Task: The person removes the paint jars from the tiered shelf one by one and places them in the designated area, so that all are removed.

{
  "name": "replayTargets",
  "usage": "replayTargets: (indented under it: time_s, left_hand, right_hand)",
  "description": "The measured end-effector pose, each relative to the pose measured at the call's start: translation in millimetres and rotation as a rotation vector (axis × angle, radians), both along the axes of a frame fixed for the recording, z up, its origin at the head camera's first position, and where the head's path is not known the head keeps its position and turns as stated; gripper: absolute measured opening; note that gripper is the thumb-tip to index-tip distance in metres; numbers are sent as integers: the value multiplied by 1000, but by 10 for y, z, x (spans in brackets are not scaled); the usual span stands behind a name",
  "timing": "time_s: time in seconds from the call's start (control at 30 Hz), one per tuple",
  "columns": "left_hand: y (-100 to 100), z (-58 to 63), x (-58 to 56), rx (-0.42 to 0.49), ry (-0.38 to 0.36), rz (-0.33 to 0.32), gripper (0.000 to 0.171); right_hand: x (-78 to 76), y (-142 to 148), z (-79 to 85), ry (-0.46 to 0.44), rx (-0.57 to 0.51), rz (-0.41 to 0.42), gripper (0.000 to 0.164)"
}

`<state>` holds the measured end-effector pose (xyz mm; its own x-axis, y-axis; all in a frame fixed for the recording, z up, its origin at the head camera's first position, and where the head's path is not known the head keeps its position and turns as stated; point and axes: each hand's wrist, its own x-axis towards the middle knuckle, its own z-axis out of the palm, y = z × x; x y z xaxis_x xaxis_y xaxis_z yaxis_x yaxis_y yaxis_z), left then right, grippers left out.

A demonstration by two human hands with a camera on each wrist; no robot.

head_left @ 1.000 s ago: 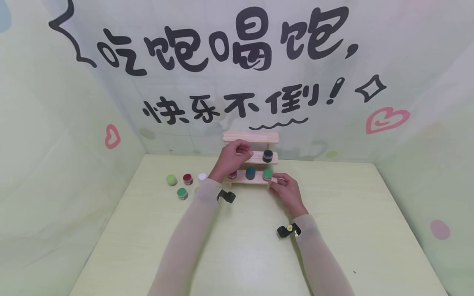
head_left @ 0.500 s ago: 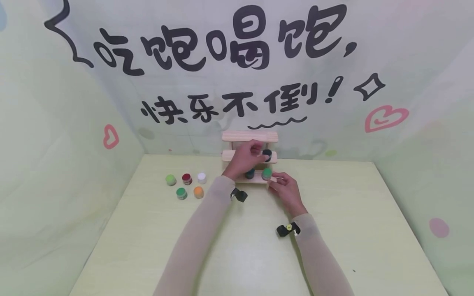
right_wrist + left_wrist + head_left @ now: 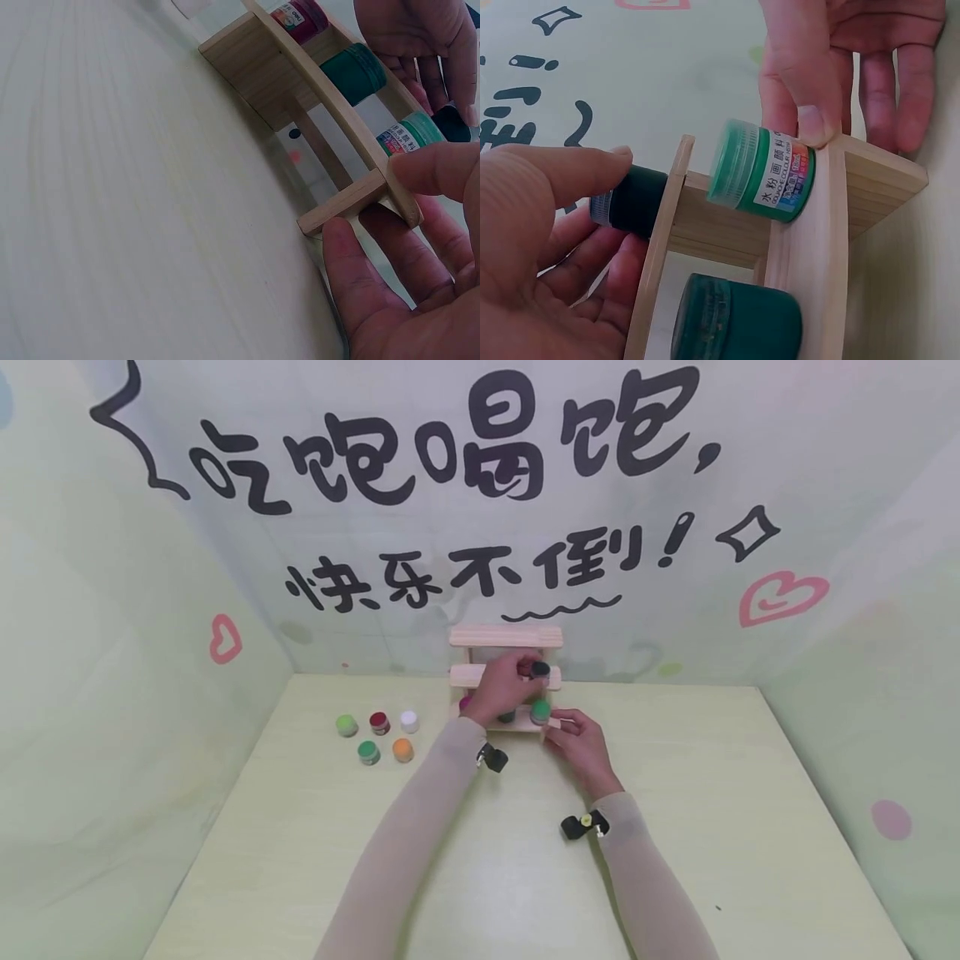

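A small three-tier wooden stand [image 3: 506, 636] stands against the back wall. My left hand [image 3: 508, 683] pinches a black-looking paint jar [image 3: 639, 201] between thumb and fingers at the right end of the middle shelf. With thumb and fingers, my right hand [image 3: 583, 750] grips the right end of the bottom shelf [image 3: 341, 202]. On that shelf are a green gouache jar [image 3: 765, 171], a dark teal jar [image 3: 739, 319] and a magenta jar [image 3: 301, 20]. In the head view my left hand and wrist partly cover the teal and magenta jars.
Left of the stand, several loose jars sit on the pale table [image 3: 495, 877]: light green [image 3: 347, 725], dark red [image 3: 379, 722], white [image 3: 408, 721], green [image 3: 368, 752] and orange [image 3: 402, 750]. A printed cloth [image 3: 637, 568] hangs close behind the stand.
My left hand has moved right along the middle shelf and now holds the black-looking jar. The orange jar has come into sight behind my sleeve. My right hand has stayed put.
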<state>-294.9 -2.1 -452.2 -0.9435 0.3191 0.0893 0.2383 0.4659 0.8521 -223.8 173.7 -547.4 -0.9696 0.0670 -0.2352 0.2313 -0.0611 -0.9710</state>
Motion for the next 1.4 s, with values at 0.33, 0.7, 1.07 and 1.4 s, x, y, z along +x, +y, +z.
replayTargets:
  time_s: [0.33, 0.7, 1.07, 1.4]
  left_hand:
    - [-85, -37, 25, 106, 8, 35, 42]
    - [-330, -13, 126, 168, -10, 44, 41]
    - [-552, -15, 272, 170, -27, 77, 44]
    - [-859, -69, 381, 173, -24, 94, 44]
  right_hand:
    - [5, -3, 21, -3, 7, 5, 37]
    - [3, -5, 23, -5, 26, 5, 38]
    - [15, -8, -4, -43, 52, 8, 39]
    - [-15, -5, -21, -40, 43, 9, 39]
